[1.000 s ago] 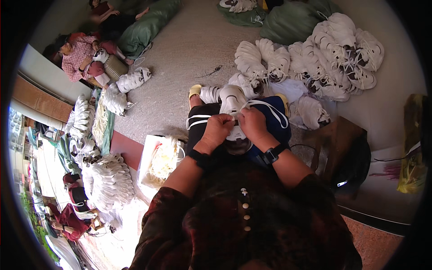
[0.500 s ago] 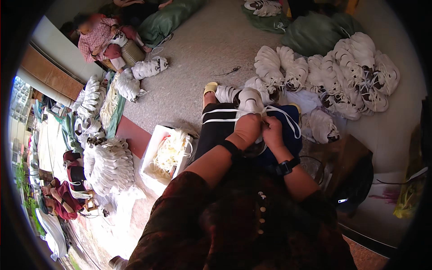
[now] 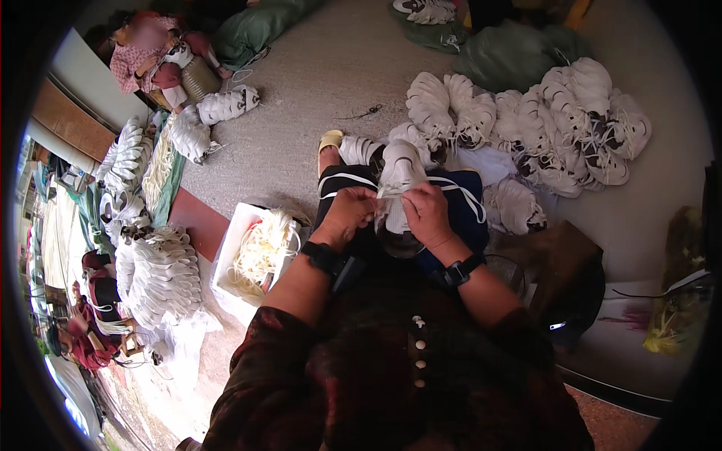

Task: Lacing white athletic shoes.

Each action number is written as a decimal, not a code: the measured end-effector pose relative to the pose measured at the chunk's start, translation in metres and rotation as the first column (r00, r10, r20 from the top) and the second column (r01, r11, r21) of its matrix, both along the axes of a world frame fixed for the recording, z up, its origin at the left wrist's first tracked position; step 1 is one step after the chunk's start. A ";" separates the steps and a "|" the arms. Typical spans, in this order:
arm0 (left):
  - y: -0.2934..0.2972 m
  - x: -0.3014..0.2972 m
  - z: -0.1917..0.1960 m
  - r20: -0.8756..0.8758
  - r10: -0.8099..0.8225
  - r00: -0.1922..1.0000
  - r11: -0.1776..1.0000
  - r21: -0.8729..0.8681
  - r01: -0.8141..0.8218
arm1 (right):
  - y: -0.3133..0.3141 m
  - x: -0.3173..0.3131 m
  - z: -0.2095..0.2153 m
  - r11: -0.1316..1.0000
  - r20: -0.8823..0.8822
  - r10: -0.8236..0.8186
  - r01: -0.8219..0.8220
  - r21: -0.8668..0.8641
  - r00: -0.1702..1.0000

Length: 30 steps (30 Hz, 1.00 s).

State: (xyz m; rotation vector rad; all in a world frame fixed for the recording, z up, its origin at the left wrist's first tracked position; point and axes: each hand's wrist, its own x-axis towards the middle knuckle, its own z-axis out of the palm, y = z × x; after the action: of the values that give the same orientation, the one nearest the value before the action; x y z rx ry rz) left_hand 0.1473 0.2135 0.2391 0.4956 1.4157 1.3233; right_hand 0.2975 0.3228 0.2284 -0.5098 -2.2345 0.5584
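Observation:
A white sneaker (image 3: 401, 159) rests on my lap, toe pointing away from me and its opening toward me. White shoelace (image 3: 460, 192) trails out on both sides of it over my dark trousers. At the sneaker's left edge my left hand (image 3: 350, 216) is closed in a pinch, fingertips on the lace. Against the right side, my right hand (image 3: 429, 215) is closed too, thumb and fingers at the lacing. A short stretch of lace crosses the sneaker between the two hands; the exact grip is partly hidden by the fingers.
A white box (image 3: 239, 225) of loose cream laces stands left of my knees. Piled white sneakers (image 3: 556, 120) lie at the right, and a stacked heap of sneakers (image 3: 158, 270) at the left. One person (image 3: 154, 56) sits far left; another sits lower left.
My hands have moved apart, from together over the sneaker's middle to either side of it. The sneaker's opening now shows between them. The whole view has shifted slightly.

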 end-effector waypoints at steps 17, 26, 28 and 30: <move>0.013 0.005 -0.012 0.034 0.219 0.975 0.948 0.229 -0.221 | 0.003 -0.007 -0.008 0.992 0.128 -0.008 0.024 -0.123 0.992; 0.031 -0.002 -0.037 -0.189 0.179 0.965 0.961 0.243 -0.131 | 0.005 0.000 0.000 0.936 0.249 0.350 -0.347 -0.059 0.903; 0.036 -0.001 -0.040 -0.217 0.245 0.945 0.929 0.330 -0.166 | -0.001 -0.005 0.000 0.956 0.164 0.258 -0.226 -0.189 0.952; 0.036 0.002 -0.038 -0.228 0.274 0.934 0.929 0.314 -0.195 | -0.002 -0.006 0.000 0.974 0.205 0.205 -0.178 -0.143 0.957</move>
State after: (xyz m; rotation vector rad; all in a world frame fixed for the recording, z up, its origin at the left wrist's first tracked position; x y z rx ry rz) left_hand 0.1493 0.2498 0.2014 0.7379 1.5480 1.7238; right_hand 0.2910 0.3210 0.2285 -0.4363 -2.4874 0.7779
